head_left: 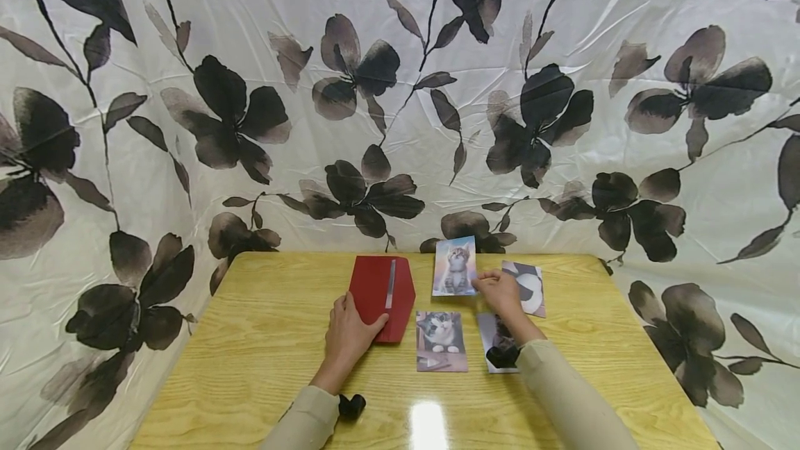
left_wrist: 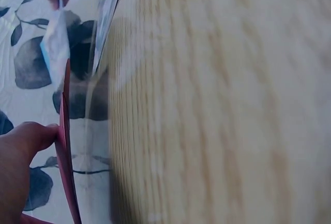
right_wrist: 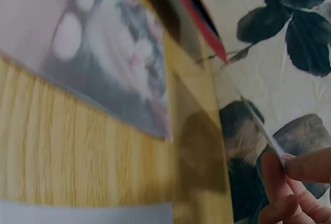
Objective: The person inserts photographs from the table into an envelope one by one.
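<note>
My left hand (head_left: pixel 351 333) holds a red envelope (head_left: pixel 370 287) by its near left side, thumb over the front. A silvery strip runs along the envelope near its flap side. Seen edge-on in the left wrist view, the envelope (left_wrist: pixel 66 151) is raised from the table. Between thumb and fingers, my right hand (head_left: pixel 503 294) pinches the lower right corner of a picture card (head_left: pixel 454 266) showing a striped kitten. That card (right_wrist: pixel 262 129) is lifted and appears as a thin edge in the right wrist view.
On the wood-grain table (head_left: pixel 262 339) lie a grey-and-white cat card (head_left: pixel 442 342), a card with a rounded white shape (head_left: pixel 530 288) and another card (head_left: pixel 489 339) partly hidden under my right forearm. A floral cloth (head_left: pixel 350 137) hangs behind the table.
</note>
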A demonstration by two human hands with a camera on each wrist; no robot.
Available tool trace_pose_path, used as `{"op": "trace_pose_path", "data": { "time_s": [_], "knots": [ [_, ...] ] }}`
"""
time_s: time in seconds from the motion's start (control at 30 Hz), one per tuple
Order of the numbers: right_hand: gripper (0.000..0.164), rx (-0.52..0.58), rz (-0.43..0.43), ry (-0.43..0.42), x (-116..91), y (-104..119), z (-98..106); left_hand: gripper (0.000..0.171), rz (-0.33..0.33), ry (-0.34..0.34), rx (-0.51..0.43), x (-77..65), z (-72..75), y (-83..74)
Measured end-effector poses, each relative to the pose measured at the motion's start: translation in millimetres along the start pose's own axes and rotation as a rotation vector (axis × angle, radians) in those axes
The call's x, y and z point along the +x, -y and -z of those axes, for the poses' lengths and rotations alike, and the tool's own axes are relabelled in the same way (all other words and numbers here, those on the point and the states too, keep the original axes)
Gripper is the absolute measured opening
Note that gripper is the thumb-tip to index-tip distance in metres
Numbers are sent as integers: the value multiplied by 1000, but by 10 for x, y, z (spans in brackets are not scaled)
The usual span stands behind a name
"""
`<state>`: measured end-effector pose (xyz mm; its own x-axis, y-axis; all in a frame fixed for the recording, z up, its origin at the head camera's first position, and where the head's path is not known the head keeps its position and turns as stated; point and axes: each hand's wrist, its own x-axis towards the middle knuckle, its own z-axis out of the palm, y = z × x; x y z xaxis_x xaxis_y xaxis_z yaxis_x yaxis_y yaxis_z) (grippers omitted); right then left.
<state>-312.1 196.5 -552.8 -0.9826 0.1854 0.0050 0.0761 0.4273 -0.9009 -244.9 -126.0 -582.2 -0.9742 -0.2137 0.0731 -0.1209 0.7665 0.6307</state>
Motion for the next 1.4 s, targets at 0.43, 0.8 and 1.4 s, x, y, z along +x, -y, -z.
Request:
{"op": "trace_pose_path", "data": {
  "time_s": [0.43, 0.8, 1.4],
  "knots": [
    [21, 190, -71, 96, -261, 196, -256, 108, -2, 0, 24, -10, 3, 28],
    [16, 192, -67, 157, -439, 134, -560, 109, 1, 3, 33, 12, -21, 17],
    [17, 210, -74, 179, -473, 99, -815, 108, 0, -13, 24, 2, -35, -9]
  ]
}}
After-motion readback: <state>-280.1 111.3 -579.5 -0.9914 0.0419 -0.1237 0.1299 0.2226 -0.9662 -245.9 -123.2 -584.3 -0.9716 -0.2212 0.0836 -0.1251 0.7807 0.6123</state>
